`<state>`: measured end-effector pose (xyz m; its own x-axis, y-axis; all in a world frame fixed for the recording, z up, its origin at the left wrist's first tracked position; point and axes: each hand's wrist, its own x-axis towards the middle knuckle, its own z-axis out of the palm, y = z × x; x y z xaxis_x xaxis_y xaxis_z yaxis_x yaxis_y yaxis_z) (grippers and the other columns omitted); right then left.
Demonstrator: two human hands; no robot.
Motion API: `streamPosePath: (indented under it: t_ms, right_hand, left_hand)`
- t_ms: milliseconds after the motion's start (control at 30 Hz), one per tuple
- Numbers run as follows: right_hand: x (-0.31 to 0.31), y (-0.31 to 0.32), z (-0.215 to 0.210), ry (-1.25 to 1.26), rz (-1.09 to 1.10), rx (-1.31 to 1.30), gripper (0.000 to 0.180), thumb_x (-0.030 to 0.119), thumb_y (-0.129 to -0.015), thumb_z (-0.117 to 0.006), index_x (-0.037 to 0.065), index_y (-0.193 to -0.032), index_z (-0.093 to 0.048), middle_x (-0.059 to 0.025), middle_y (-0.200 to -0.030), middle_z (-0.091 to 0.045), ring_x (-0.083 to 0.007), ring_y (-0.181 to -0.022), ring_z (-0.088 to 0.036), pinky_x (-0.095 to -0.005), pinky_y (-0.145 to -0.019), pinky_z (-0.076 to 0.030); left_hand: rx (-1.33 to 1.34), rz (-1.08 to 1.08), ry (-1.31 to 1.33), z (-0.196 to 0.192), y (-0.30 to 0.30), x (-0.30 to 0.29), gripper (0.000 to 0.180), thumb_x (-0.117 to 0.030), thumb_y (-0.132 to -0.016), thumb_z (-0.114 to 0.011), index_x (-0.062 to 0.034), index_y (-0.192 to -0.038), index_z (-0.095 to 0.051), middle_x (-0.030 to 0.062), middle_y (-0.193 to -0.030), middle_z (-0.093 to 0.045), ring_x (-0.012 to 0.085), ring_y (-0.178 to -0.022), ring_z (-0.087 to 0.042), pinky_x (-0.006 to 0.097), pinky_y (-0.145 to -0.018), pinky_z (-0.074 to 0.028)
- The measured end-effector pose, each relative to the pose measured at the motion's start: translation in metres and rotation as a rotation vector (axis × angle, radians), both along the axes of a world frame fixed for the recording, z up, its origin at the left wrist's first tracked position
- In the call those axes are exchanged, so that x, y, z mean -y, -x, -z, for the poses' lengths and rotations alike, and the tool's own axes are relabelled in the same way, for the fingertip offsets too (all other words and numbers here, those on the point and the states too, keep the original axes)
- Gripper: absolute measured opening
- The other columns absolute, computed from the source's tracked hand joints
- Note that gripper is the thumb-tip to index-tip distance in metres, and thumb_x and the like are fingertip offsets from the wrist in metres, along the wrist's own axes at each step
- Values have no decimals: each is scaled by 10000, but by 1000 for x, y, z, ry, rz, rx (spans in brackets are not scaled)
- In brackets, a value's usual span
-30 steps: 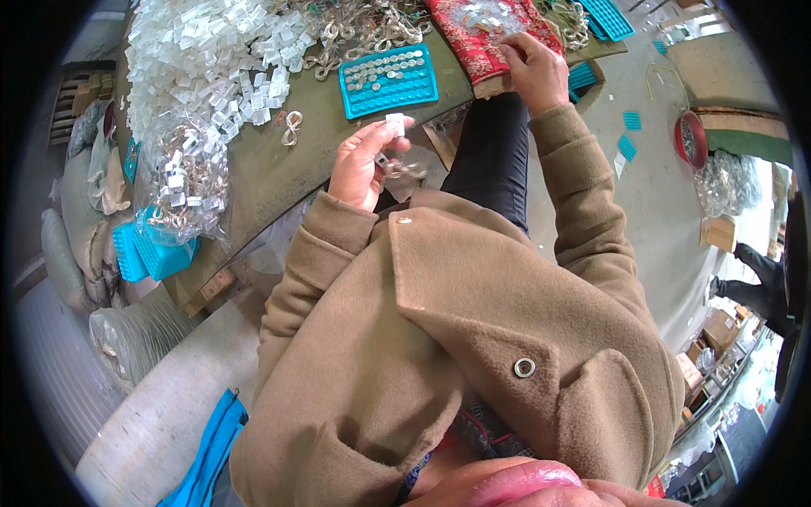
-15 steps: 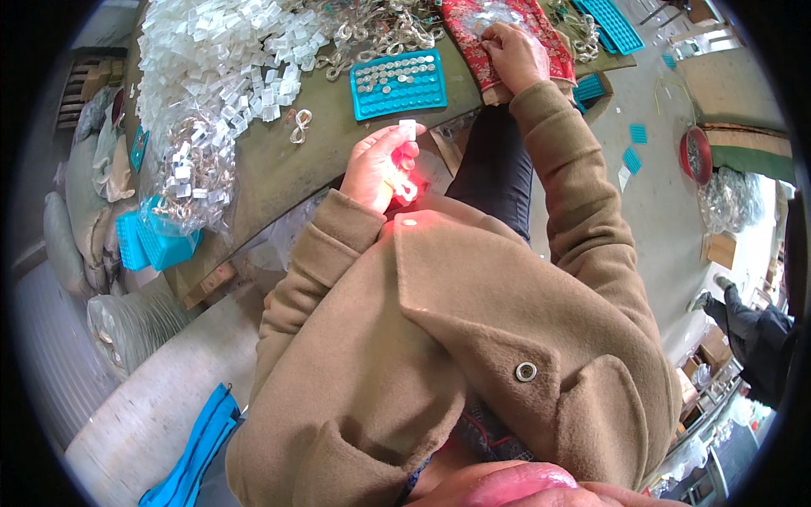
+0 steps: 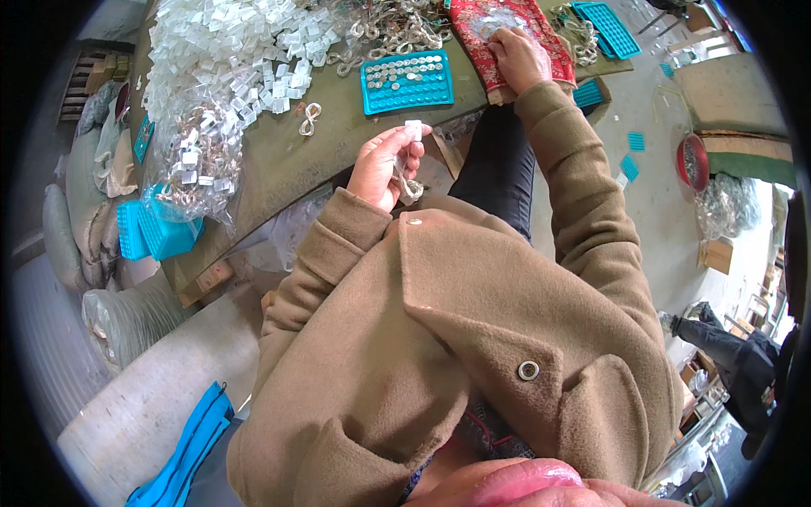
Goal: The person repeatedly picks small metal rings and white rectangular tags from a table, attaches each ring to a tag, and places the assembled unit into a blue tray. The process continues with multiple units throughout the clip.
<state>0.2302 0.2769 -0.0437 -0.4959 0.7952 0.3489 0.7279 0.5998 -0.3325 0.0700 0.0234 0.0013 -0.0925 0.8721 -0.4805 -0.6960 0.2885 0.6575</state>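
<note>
My left hand [image 3: 380,166] is closed around a small white plastic block [image 3: 413,129], pinched upright between thumb and fingers. A bundled pale cord [image 3: 410,188] hangs below the block from the same hand. Over a red patterned cloth [image 3: 473,46], my right hand [image 3: 522,61] has its fingers curled together at a pile of small clear plastic pieces [image 3: 500,20]; whatever lies between the fingertips is hidden. A blue tray [image 3: 410,100] with rows of round silvery pieces stands on the table between the hands.
A big heap of clear plastic blocks [image 3: 228,51] covers the table's left part. Beside it lie a bag of corded blocks [image 3: 198,160] and a loose cord bundle [image 3: 310,119]. More cords [image 3: 389,29] lie behind the tray. Another person [image 3: 731,346] is at the far right.
The red glow on my left hand and the cord is gone. My right hand's fingers have shifted slightly on the clear pieces. The person at the right has moved lower in the picture.
</note>
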Motion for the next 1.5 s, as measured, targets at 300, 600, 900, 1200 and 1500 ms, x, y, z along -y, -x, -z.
streamPosePath:
  t_ms: [300,600,900,1200,1500]
  right_hand:
    - [15,-24,-9,84,23,-298,206,348,-876,-621,186,-970,-706,-104,-880,-688,-320,-812,-664,-416,-708,-523]
    - [39,-31,-25,1119,-200,-1292,120,108,-907,-645,25,-994,-655,-34,-875,-680,-82,-672,-609,-222,-617,-523]
    - [88,-8,-48,1345,-489,-1252,107,138,-952,-588,58,-1010,-631,-49,-988,-663,-104,-813,-608,-262,-741,-507]
    - [116,16,-57,858,-595,-910,110,86,-935,-609,5,-1009,-623,-53,-1029,-663,-113,-923,-612,-255,-860,-489]
    - [131,28,-58,253,-580,-586,102,-65,-873,-568,0,-951,-567,-108,-930,-632,-206,-857,-632,-279,-776,-503]
  left_hand:
    - [24,48,44,-2,2,3,353,-322,-980,-513,-41,-1176,-601,26,-896,-652,59,-655,-510,230,-532,-435]
    - [189,61,-58,-10,1,-6,293,-337,-962,-565,-97,-1128,-590,34,-1022,-644,83,-693,-499,234,-569,-421]
    - [217,0,-91,-23,-6,-23,302,-367,-929,-620,-87,-1042,-620,35,-918,-622,109,-688,-514,303,-573,-474]
    - [145,-126,-116,-26,-9,-23,286,-356,-950,-596,-96,-1069,-608,31,-896,-642,87,-676,-530,247,-585,-458]
    - [435,-87,-167,-14,-6,-22,272,-340,-977,-553,-78,-1049,-557,16,-819,-580,58,-633,-479,202,-564,-411]
